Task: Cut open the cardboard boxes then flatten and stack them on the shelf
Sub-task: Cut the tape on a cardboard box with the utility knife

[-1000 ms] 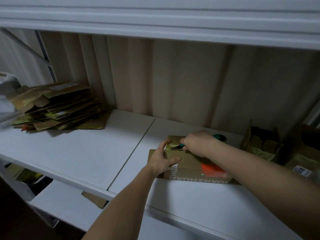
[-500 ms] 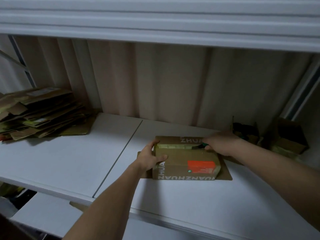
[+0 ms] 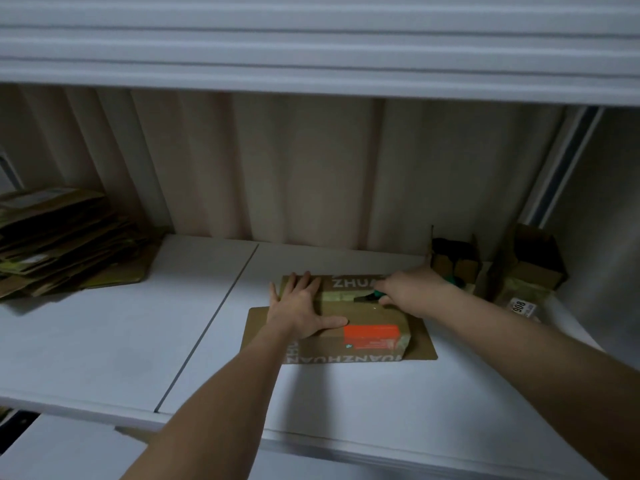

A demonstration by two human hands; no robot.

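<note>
One white shelf (image 3: 104, 358), one stack of flattened brown cardboard (image 3: 59, 244) far left, one taped brown cardboard box (image 3: 360, 317) mid-shelf on a flat brown sheet (image 3: 420, 344) — left hand (image 3: 299, 306) pressed flat, fingers spread, atop it; right hand (image 3: 405, 292) gripping one green-handled cutter (image 3: 372, 297) at the tape.

One sealed box (image 3: 349, 320) is seen mid-shelf on one flat cardboard sheet (image 3: 420, 344); two opened boxes (image 3: 453, 261) (image 3: 533, 261) — right rear corner; one flattened stack (image 3: 62, 240) — left edge.

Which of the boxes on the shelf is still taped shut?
The box with the orange label, under the left hand; the two boxes at the right stand open.
</note>
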